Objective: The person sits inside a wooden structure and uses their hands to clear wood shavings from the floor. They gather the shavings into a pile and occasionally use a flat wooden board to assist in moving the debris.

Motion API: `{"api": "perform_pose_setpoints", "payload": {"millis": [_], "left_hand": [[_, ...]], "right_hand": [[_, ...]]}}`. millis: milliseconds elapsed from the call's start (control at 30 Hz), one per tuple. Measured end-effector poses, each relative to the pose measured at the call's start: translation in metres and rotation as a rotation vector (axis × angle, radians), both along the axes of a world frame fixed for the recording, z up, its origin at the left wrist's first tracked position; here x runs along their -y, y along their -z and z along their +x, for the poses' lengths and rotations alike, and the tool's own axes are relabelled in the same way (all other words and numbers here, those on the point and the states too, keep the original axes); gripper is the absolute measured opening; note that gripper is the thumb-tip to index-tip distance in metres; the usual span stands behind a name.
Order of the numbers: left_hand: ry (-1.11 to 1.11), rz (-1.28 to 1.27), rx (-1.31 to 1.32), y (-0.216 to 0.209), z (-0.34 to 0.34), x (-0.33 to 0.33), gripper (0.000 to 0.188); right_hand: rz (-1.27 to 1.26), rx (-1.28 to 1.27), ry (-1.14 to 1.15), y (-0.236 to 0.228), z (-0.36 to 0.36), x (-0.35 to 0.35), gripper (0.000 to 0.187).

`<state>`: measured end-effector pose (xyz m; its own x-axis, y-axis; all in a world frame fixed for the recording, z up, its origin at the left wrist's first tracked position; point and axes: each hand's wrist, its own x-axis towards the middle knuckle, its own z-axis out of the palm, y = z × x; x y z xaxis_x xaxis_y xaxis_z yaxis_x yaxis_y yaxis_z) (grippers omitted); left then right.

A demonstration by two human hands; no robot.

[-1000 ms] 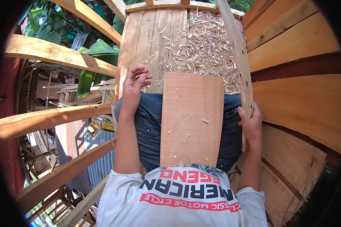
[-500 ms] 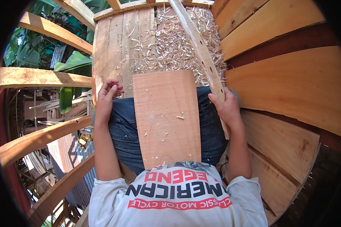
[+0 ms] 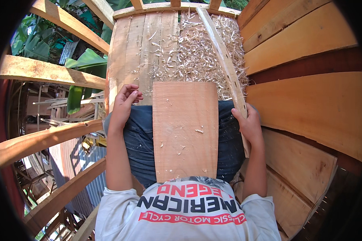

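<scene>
A flat, light-brown wooden board (image 3: 185, 120) lies lengthwise across my lap, its near end against my shirt. A few curled shavings are scattered on it. My right hand (image 3: 248, 122) is closed around the near part of a long, narrow wooden strip (image 3: 223, 56) with small dark holes. The strip slants away to the far left over the shavings, and its near end sticks out below my hand beside my thigh. My left hand (image 3: 128, 98) rests at my left knee, left of the board, with loosely curled fingers and nothing in them.
Wood shavings (image 3: 197, 52) cover the right part of the plank floor (image 3: 132, 52) ahead. Wide wooden planks (image 3: 309, 116) line the right side. Open wooden rails (image 3: 52, 140) run along the left, with leaves and corrugated sheets (image 3: 72, 160) beyond and below.
The whole view has shifted slightly, so the scene sits a little lower and mostly further right. Both hands keep their poses, and my right hand still grips the strip.
</scene>
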<state>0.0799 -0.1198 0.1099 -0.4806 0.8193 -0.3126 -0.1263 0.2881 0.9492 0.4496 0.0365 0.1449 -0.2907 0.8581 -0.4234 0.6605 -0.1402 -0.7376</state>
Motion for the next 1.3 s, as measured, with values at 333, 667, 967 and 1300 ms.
{"api": "perform_pose_setpoints", "payload": {"millis": [333,667,967,1300], "left_hand": [[-0.006,-0.038,0.006,0.0,-0.001,-0.002,0.019],[-0.009,-0.061,0.008,0.002,-0.001,-0.006,0.019],[-0.012,-0.047,0.015,0.002,0.0,-0.006,0.018],[-0.013,-0.033,0.017,0.002,-0.002,-0.005,0.02]], "right_hand": [[-0.018,0.009,0.025,0.004,-0.003,-0.003,0.037],[0.032,0.017,0.003,0.011,0.001,-0.006,0.036],[0.134,-0.035,-0.041,0.011,0.0,-0.003,0.034],[0.143,0.008,-0.046,0.012,0.001,-0.002,0.036]]}}
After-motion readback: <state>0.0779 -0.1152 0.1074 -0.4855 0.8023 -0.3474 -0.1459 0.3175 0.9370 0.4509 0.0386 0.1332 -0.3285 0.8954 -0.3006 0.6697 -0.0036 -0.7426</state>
